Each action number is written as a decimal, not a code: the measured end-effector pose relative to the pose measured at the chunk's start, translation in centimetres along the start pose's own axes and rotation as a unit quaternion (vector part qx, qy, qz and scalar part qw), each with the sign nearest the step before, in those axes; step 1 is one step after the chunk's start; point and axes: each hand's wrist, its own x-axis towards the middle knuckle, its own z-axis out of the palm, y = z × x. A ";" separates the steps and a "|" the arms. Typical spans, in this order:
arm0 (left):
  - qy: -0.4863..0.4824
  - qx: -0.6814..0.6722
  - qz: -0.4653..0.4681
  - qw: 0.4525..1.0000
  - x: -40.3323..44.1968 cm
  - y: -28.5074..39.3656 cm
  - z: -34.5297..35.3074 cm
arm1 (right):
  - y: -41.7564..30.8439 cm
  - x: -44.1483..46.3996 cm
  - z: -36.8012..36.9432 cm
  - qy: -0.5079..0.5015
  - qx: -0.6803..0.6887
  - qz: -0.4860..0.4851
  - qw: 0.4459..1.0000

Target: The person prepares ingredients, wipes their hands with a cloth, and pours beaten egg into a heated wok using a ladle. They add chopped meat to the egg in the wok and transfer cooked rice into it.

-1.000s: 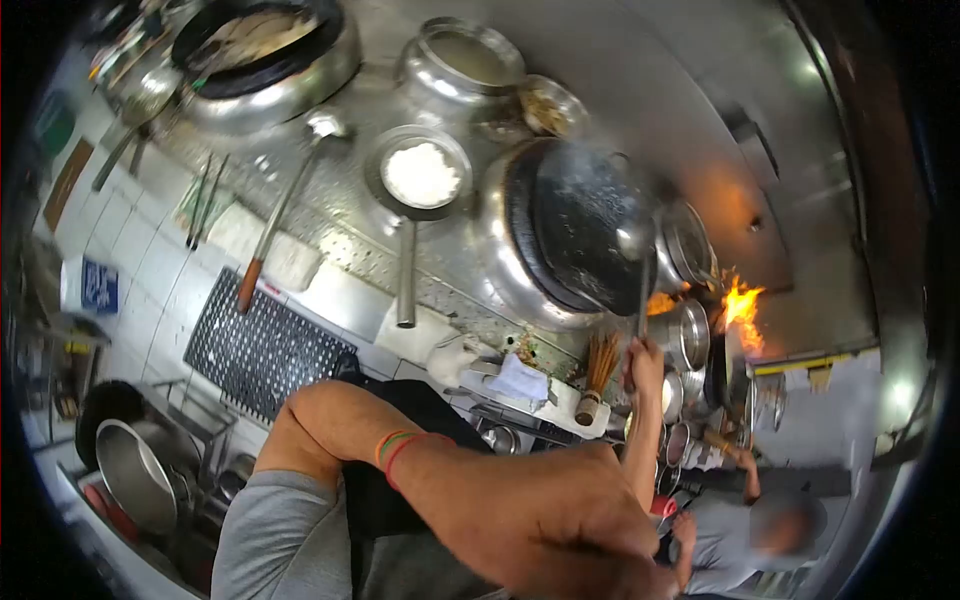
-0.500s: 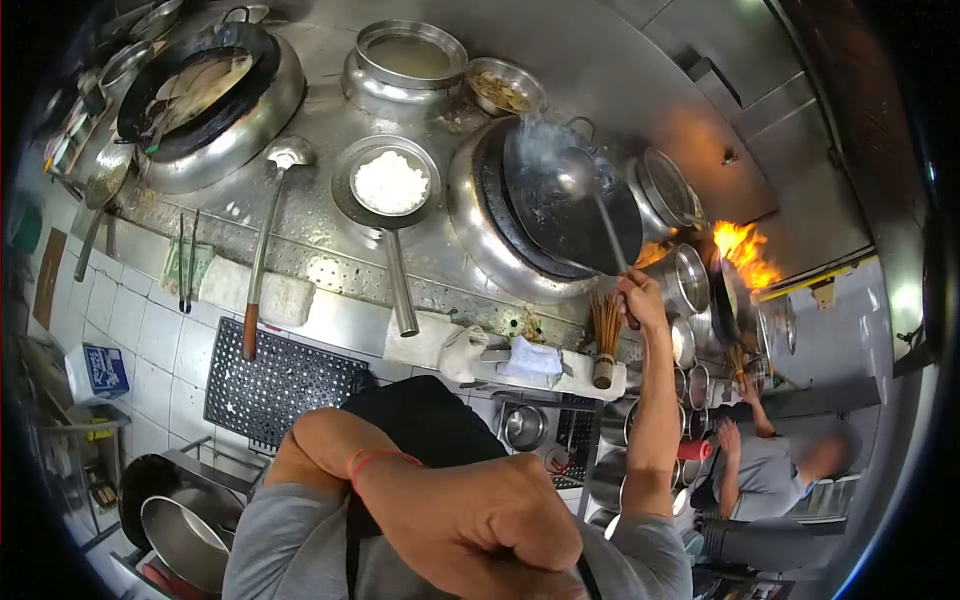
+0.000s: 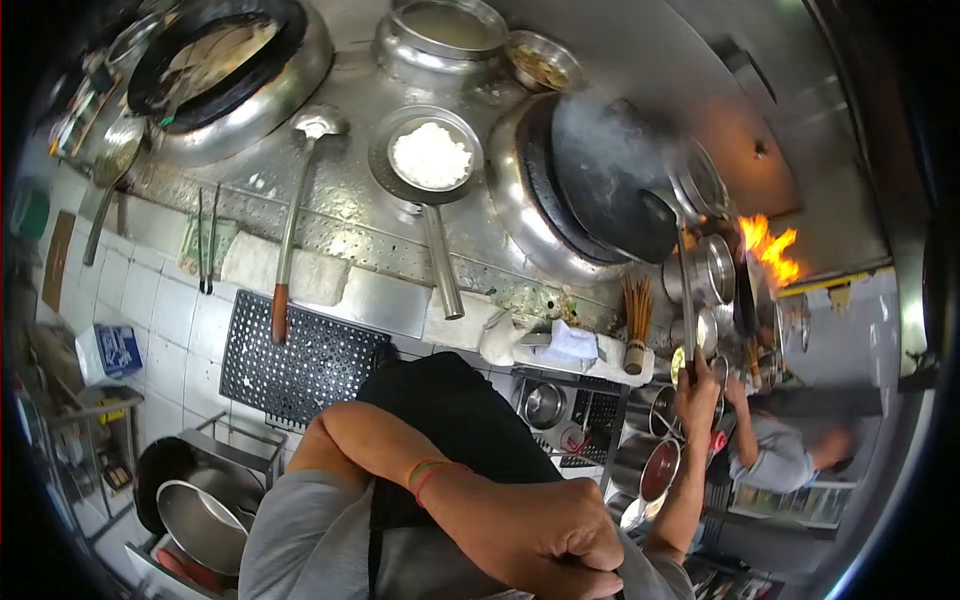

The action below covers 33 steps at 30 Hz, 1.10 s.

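My right hand (image 3: 697,393) is closed around the handle end of a metal ladle (image 3: 688,280). The ladle's bowl is at the right rim of a dark, smoking wok (image 3: 605,180), which sits tilted on a round steel burner ring (image 3: 515,190). Close to the camera, my left hand (image 3: 575,540) is bent across my chest in a fist, with no object showing in it. Left of the wok, a long-handled steel strainer (image 3: 437,265) holds white rice (image 3: 432,156). A second ladle (image 3: 295,220) with a wooden grip lies further left.
A larger wok (image 3: 225,75) stands far left. Behind the rice is a water pot (image 3: 445,28) beside a food bowl (image 3: 545,60). A bamboo brush (image 3: 637,320) lies at the counter edge. Flames (image 3: 768,250) rise at right near a co-worker (image 3: 780,450). Several pots (image 3: 645,465) stand below.
My right hand has moved right and down toward the pots, drawing the ladle's bowl from inside the wok to its right rim. My left fist has shifted right and down. The view has shifted.
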 end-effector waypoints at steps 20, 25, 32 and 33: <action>0.015 0.071 -0.010 0.997 -0.1 -3.4 0.5 | -1.7 -6.5 2.7 0.106 0.177 0.219 0.954; 0.167 0.402 -0.155 0.887 -3.0 -4.5 -3.6 | 0.6 -9.7 6.0 0.070 0.149 0.287 0.944; 0.503 0.210 -0.263 0.796 -6.8 -13.8 -11.3 | 6.1 -12.9 12.4 0.065 0.081 0.247 0.963; 0.498 0.242 -0.250 0.794 -7.7 -15.2 -12.7 | 6.9 -13.1 13.4 0.070 0.069 0.235 0.967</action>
